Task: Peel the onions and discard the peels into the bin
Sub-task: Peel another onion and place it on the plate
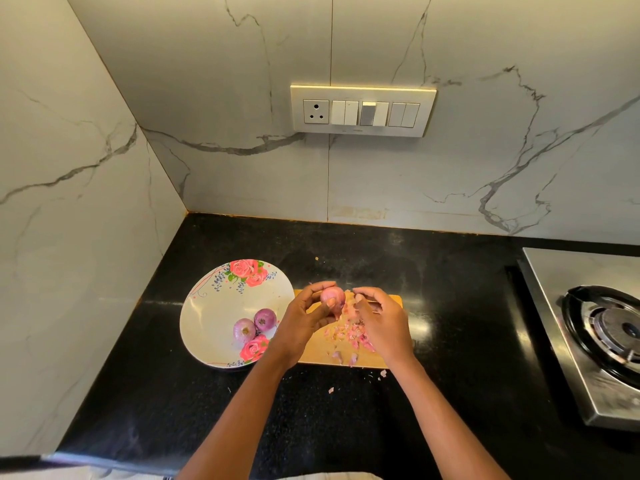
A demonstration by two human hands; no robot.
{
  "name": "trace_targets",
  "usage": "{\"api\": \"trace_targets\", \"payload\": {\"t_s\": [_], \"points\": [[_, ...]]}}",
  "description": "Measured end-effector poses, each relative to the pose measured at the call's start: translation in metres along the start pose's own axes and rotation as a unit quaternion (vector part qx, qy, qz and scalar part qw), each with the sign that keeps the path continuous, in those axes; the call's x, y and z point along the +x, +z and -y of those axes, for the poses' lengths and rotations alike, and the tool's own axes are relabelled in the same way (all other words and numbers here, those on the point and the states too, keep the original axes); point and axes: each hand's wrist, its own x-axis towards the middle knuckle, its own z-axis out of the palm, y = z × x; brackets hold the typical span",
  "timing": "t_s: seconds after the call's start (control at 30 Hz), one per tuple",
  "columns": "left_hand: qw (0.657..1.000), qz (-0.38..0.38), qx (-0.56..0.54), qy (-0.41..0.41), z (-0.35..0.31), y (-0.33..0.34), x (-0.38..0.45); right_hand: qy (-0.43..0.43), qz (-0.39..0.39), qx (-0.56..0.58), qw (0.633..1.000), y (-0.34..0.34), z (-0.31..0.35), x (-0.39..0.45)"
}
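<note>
your left hand (304, 315) grips a pink, partly skinned onion (332, 297) above the far end of a wooden cutting board (317, 353), fingers curled over its top and thumb pressed against its near side. your right hand (381, 320) sits just beside it, fingers curled toward the onion, though whether they pinch a strip of skin cannot be told. both forearms reach in from the lower edge and converge over the board. a scatter of pink peels (349, 336) lies on the board beneath your hands, with a few scraps (331, 390) on the black countertop (450, 271) past the board's near edge. to the left, touching the board's left side, a floral plate (214, 306) holds two purple peeled onions (254, 325) resting side by side near its right rim. the counter ends at a marble-patterned wall (485, 185) behind and another on the left, forming a corner beyond the plate. a switch panel (362, 110) is mounted on the back wall. on the right, well apart from the board, stands a steel gas stove (588, 334), with bare dark counter between it and your right hand.
</note>
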Motion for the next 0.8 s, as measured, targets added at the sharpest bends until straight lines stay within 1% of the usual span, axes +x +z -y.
{"api": "trace_targets", "payload": {"t_s": [0.07, 0.13, 0.37, 0.57, 0.8], "points": [[1.000, 0.001, -0.010, 0.004, 0.000, 0.002, 0.001, -0.001, 0.025, 0.022, 0.999, 0.003, 0.005, -0.003], [1.000, -0.002, -0.014, 0.011, -0.003, 0.005, 0.002, -0.016, 0.023, 0.035, 0.999, 0.003, 0.010, -0.003], [0.998, 0.005, -0.004, 0.056, -0.030, 0.008, 0.012, -0.082, -0.043, 0.024, 0.995, -0.008, 0.029, 0.010], [0.994, 0.025, 0.002, 0.105, -0.077, 0.010, 0.022, -0.155, -0.087, 0.010, 0.984, -0.024, 0.061, 0.029], [0.985, 0.014, 0.012, 0.171, -0.128, 0.022, 0.027, -0.203, -0.152, -0.024, 0.967, -0.041, 0.104, 0.057]]}}
